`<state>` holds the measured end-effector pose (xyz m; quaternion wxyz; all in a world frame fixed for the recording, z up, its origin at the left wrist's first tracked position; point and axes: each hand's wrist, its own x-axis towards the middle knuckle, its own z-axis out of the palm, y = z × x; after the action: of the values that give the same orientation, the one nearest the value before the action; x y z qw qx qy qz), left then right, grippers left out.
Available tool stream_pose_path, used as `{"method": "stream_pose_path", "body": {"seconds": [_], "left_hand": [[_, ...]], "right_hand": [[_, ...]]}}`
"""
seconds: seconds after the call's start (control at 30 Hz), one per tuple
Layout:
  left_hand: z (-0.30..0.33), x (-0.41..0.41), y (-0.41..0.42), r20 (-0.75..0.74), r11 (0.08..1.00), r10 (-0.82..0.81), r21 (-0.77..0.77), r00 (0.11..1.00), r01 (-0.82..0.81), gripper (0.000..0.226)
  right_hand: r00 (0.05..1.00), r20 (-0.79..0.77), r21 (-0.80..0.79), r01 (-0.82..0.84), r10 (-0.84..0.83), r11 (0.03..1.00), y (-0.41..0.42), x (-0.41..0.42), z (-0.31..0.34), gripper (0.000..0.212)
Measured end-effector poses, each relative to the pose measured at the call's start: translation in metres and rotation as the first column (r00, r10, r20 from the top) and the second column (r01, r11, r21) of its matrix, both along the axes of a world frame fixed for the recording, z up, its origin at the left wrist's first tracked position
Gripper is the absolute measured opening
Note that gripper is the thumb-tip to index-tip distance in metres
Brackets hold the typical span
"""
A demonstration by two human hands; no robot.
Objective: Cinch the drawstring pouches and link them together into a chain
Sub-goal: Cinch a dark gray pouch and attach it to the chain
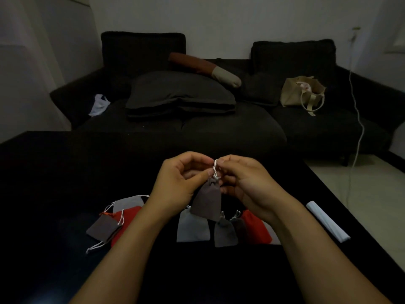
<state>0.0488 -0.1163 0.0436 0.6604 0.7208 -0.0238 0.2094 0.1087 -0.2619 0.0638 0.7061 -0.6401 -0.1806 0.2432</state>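
Both hands, the left hand (175, 181) and the right hand (243, 183), pinched the white cord (215, 167) of a brown pouch (207, 199) hanging above the tabletop (54, 172). In the dim light the knot seemed unfinished; a slipping cord could loosen it and drop the pouch.

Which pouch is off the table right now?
The brown pouch, hanging by its white drawstring pinched between left hand and right hand; the others lie flat.

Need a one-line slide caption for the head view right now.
Both hands, left hand and right hand, pinch the white drawstring of a raised brown pouch above other pouches on the black table.
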Motion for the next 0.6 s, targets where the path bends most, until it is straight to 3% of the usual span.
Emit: {"method": "stream_pose_path", "body": {"seconds": [0.23,0.37,0.53,0.6], "left_hand": [[-0.0013,0.0034,0.0013,-0.01,0.999,0.039,-0.001,0.999,-0.039,0.02],[-0.0009,0.0023,0.0015,-0.093,0.995,-0.02,-0.102,0.995,0.01,0.022],[0.002,0.0014,0.0047,-0.089,0.986,-0.064,-0.158,0.994,0.049,0.028],[0.0013,0.0013,0.0044,-0.046,0.995,-0.04,-0.096,0.998,0.035,0.031]], "right_hand": [[0.999,0.019,0.053,-0.037,0.036,0.998,-0.0057,-0.0012,-0.0006,0.021],[0.998,0.063,0.049,0.008,-0.011,0.999,-0.0048,-0.0022,-0.0026,0.022],[0.995,-0.087,0.117,0.058,-0.048,0.991,-0.0015,0.0001,-0.0044,0.012],[0.982,-0.175,0.127,0.092,-0.069,0.988,0.0007,0.0009,-0.007,0.009]]}}
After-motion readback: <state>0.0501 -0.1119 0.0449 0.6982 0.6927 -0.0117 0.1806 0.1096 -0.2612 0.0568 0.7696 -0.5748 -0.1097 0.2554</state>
